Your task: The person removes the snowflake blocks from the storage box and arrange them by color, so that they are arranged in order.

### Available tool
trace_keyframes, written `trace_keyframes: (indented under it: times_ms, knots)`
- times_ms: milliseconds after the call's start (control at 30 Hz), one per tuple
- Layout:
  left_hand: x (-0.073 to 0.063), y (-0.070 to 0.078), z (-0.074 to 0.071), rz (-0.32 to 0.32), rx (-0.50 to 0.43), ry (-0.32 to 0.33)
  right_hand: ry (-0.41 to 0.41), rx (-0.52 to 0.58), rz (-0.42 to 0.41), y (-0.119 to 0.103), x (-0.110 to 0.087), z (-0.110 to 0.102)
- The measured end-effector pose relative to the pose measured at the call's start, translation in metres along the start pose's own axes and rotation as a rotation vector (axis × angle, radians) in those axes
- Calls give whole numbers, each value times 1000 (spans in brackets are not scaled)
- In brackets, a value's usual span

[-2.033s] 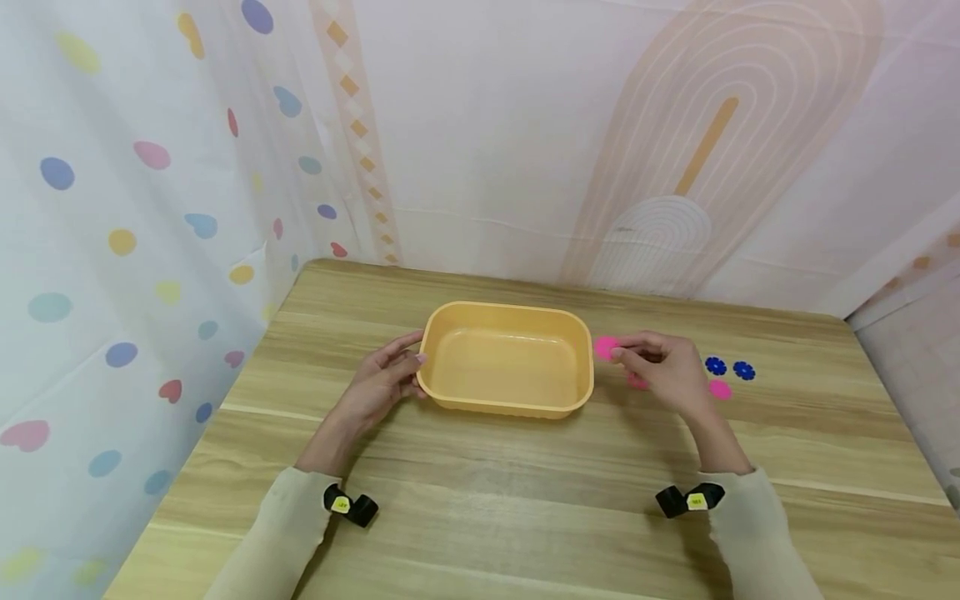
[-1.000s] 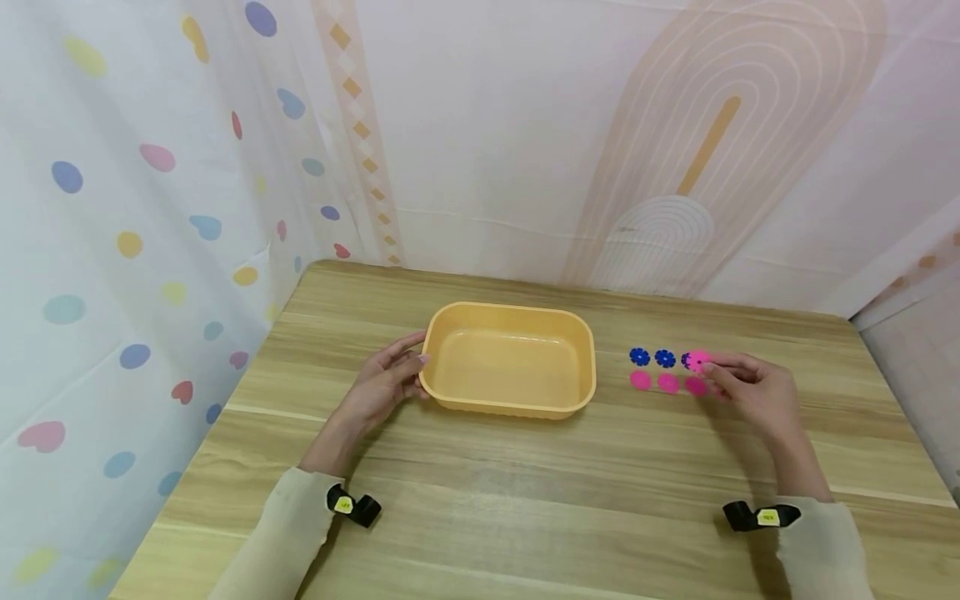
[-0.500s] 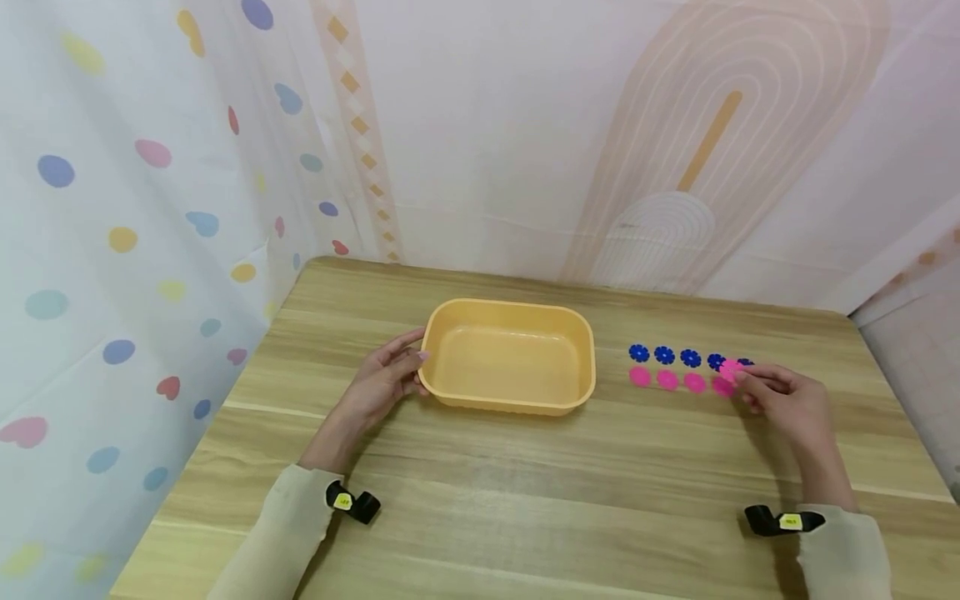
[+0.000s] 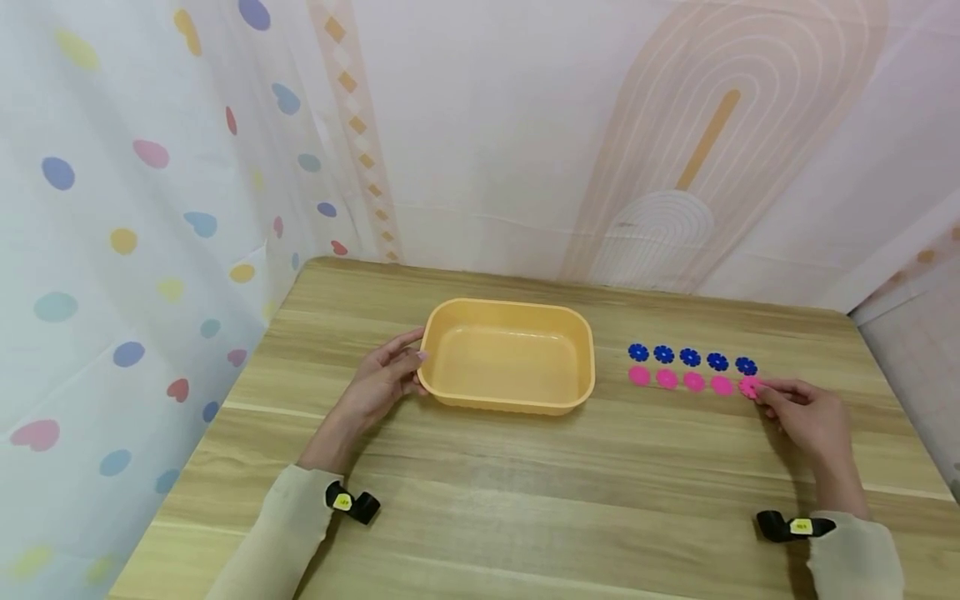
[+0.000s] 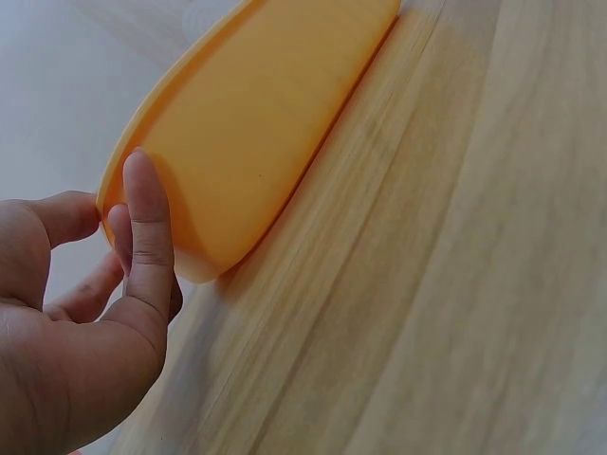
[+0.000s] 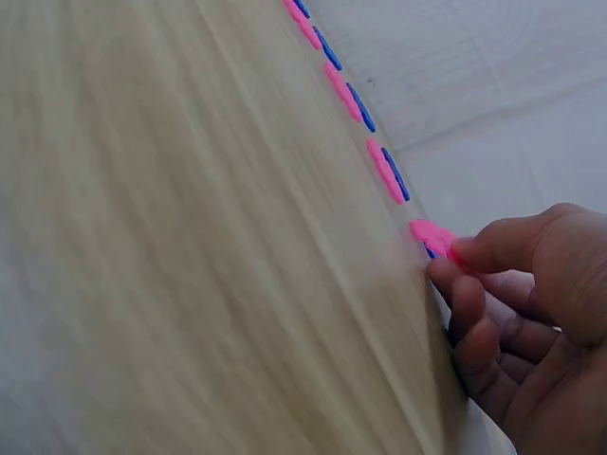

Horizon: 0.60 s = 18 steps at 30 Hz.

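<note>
My left hand (image 4: 378,379) holds the left end of a yellow plastic basin (image 4: 506,404), its thumb at the rim and other fingers along the outer wall. In the left wrist view, the fingers lie against the basin's side (image 5: 256,142). On the right, my right hand (image 4: 813,421) pinches a pink flower-shaped plastic disc (image 4: 748,387) between thumb and fingertip, at the right end of a row of pink discs (image 4: 693,382). Behind that row runs a matching row of several blue flower-shaped discs (image 4: 690,357). The right wrist view shows the pinched pink disc (image 6: 432,234) tilted slightly.
Both rows lie on the wooden table (image 4: 495,500), to the right of the basin. A patterned curtain (image 4: 480,167) hangs behind the table, and a dotted one (image 4: 150,250) stands along the left. Black wrist cameras sit on both sleeves.
My right hand has moved from beside the basin rightward along the rows, and pink and blue discs now lie lined up there. My left hand stays on the basin.
</note>
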<state>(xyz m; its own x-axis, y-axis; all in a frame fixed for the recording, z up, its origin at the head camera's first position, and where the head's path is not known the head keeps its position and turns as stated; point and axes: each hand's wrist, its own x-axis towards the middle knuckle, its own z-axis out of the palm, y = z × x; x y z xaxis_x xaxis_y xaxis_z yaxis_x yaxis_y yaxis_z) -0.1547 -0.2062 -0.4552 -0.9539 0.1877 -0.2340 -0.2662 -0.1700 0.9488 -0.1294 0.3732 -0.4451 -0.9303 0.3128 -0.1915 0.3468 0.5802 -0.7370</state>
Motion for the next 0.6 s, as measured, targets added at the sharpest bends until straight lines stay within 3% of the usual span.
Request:
trace_keyframes:
  times_ms: [233, 600]
  knots:
    - [-2, -2, 0, 0, -8, 7, 13, -110, 54, -1, 0, -1]
    - [-1, -2, -4, -6, 3, 9, 10, -116, 52, -3, 2, 0]
